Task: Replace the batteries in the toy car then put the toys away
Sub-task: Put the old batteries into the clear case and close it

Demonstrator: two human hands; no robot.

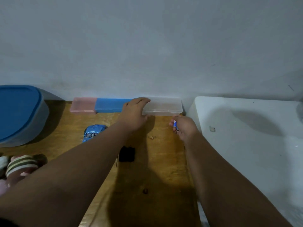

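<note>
Your left hand [135, 112] lies flat on the left end of the clear plastic case [164, 106] at the far edge of the wooden bench [164, 161], fingers [142, 100] stretched together across its lid and the thumb down at the near rim. Your right hand [184, 127] hovers just near of the case's right end, its fingers curled shut around a small blue-and-white battery [175, 126] whose metal tip pokes out toward you.

The clear case sits against the grey wall [147, 46], last in a row of three: a blue case [111, 105] touches its left side, partly covered by your left hand, and a pink case [83, 105] stands left of that. The toy car [93, 132], shiny blue, rests on the bench left of your left forearm, which hides its right side. A black piece [127, 154] lies nearer, between your two forearms, with a thin stick-like tool [116, 162] just beside it, mostly under the left arm; what either is cannot be told.

At far left a large tub with a blue lid [19, 112] stands on the bench, well apart from the cases. Near it, at the left edge, soft striped toys [21, 164] are heaped, partly behind your left arm. A white surface [246, 136] adjoins the bench on the right, close to your right hand.
</note>
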